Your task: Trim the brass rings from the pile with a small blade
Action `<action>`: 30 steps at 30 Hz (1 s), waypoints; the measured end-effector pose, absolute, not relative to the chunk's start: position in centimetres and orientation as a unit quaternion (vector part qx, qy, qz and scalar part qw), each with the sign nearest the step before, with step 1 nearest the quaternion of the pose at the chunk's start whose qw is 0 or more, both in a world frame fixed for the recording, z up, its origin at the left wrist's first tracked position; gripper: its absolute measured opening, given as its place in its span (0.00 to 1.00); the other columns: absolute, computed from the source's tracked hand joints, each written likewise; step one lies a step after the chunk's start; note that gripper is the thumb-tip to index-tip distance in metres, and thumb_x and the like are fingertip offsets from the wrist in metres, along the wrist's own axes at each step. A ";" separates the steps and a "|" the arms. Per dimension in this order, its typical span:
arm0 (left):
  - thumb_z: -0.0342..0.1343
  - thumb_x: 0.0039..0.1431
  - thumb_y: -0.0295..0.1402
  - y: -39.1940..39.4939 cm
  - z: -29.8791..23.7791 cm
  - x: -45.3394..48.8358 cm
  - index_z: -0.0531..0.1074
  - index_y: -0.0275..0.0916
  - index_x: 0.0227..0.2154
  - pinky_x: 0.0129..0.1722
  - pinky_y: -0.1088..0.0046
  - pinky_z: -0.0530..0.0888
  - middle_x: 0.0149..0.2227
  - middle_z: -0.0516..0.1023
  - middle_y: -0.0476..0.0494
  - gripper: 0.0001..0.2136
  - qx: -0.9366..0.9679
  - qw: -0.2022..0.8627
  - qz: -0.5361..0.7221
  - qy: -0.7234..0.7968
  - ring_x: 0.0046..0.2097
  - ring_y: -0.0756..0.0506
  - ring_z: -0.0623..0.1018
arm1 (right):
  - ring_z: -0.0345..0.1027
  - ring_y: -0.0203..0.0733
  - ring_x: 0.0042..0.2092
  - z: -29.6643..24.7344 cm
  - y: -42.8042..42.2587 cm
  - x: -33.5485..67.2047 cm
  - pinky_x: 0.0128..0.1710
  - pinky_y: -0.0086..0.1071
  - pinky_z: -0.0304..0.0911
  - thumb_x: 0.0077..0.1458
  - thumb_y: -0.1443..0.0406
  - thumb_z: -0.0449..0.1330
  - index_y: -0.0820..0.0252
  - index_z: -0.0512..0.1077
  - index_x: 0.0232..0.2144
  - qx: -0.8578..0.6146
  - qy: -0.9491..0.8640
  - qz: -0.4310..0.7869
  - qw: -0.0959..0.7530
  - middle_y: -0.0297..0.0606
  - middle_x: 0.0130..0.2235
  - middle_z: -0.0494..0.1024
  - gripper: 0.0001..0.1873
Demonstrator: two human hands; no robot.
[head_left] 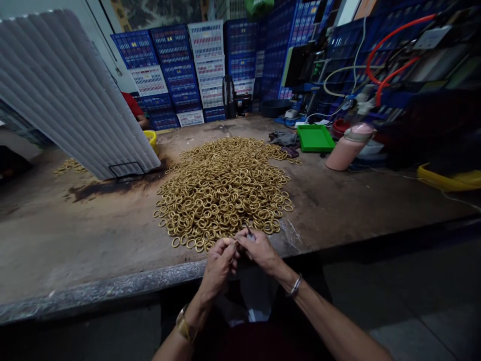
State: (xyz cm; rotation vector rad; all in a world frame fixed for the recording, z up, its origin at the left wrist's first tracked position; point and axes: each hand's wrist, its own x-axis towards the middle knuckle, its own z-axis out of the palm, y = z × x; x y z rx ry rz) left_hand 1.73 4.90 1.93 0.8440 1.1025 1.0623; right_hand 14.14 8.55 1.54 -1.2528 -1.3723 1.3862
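We see the left hand [221,258] drawn narrow, its fingertips pinched together on something too small to tell, close against the right hand [259,249], which is closed around a small dark tool [250,233]. Just beyond both, the gold-coloured rings [225,190] lie heaped by the front edge of the bench [112,235]. Farther out, we find a pale ribbed panel [71,90] left of the heap, a green tray [315,139] and pink bottle [346,150] to its right, and stacked crates [208,42] behind.
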 end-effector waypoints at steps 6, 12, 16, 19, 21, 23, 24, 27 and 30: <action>0.56 0.47 0.41 4.6 1.9 2.0 0.63 0.38 0.27 0.16 0.83 0.58 0.21 0.65 0.55 0.13 0.304 0.689 0.500 0.428 0.18 0.58 0.62 | 0.48 0.25 0.16 1.7 8.4 14.3 0.13 0.21 0.45 0.44 0.57 0.57 0.62 0.65 0.24 -0.452 -0.471 0.639 0.407 0.25 0.18 0.61 0.13; 0.57 0.47 0.40 4.7 1.6 2.1 0.64 0.37 0.27 0.15 0.83 0.58 0.21 0.64 0.54 0.12 0.281 0.714 0.504 0.397 0.18 0.57 0.62 | 0.49 0.26 0.16 1.6 8.5 14.4 0.14 0.22 0.45 0.46 0.57 0.54 0.62 0.65 0.25 -0.458 -0.490 0.622 0.405 0.26 0.18 0.63 0.12; 0.55 0.50 0.41 4.7 1.4 1.9 0.64 0.37 0.28 0.14 0.83 0.56 0.20 0.64 0.55 0.12 0.318 0.692 0.478 0.437 0.17 0.57 0.61 | 0.54 0.28 0.20 1.5 8.5 14.5 0.20 0.23 0.52 0.48 0.61 0.53 0.62 0.67 0.23 -0.477 -0.581 0.512 0.417 0.28 0.19 0.64 0.09; 0.55 0.49 0.42 4.6 1.5 1.8 0.64 0.36 0.27 0.14 0.84 0.57 0.19 0.64 0.55 0.13 0.341 0.666 0.464 0.474 0.17 0.58 0.61 | 0.57 0.29 0.24 1.3 8.5 14.5 0.25 0.23 0.54 0.49 0.62 0.53 0.61 0.68 0.23 -0.468 -0.652 0.430 0.415 0.29 0.21 0.66 0.09; 0.55 0.49 0.42 4.5 1.6 1.8 0.64 0.37 0.27 0.14 0.84 0.57 0.19 0.63 0.55 0.13 0.337 0.659 0.469 0.481 0.17 0.58 0.61 | 0.58 0.30 0.24 1.0 8.5 14.6 0.26 0.23 0.55 0.51 0.63 0.51 0.61 0.69 0.25 -0.479 -0.666 0.399 0.411 0.30 0.22 0.68 0.09; 0.55 0.49 0.42 4.4 1.6 1.8 0.64 0.37 0.28 0.15 0.84 0.57 0.20 0.64 0.55 0.13 0.326 0.662 0.479 0.476 0.17 0.58 0.61 | 0.60 0.31 0.25 0.8 8.5 14.8 0.27 0.23 0.55 0.51 0.64 0.50 0.61 0.69 0.27 -0.509 -0.668 0.362 0.404 0.31 0.23 0.69 0.09; 0.55 0.49 0.42 4.4 1.6 1.8 0.63 0.37 0.28 0.15 0.83 0.57 0.20 0.64 0.55 0.12 0.323 0.664 0.483 0.471 0.17 0.58 0.61 | 0.61 0.31 0.26 0.6 8.5 14.9 0.27 0.24 0.55 0.51 0.65 0.50 0.60 0.69 0.28 -0.521 -0.677 0.338 0.394 0.32 0.24 0.70 0.09; 0.55 0.49 0.42 4.3 1.5 1.9 0.63 0.37 0.28 0.15 0.83 0.57 0.20 0.64 0.55 0.13 0.322 0.662 0.491 0.466 0.17 0.58 0.61 | 0.61 0.33 0.26 0.3 8.0 15.2 0.28 0.25 0.53 0.50 0.68 0.50 0.59 0.69 0.29 -0.508 -0.743 0.273 0.339 0.34 0.25 0.71 0.07; 0.55 0.48 0.43 4.4 1.4 2.0 0.63 0.37 0.27 0.15 0.83 0.57 0.20 0.64 0.55 0.13 0.328 0.650 0.496 0.473 0.17 0.57 0.61 | 0.61 0.34 0.26 0.1 7.3 15.3 0.27 0.25 0.49 0.47 0.71 0.50 0.59 0.67 0.27 -0.478 -0.797 0.231 0.287 0.33 0.25 0.71 0.07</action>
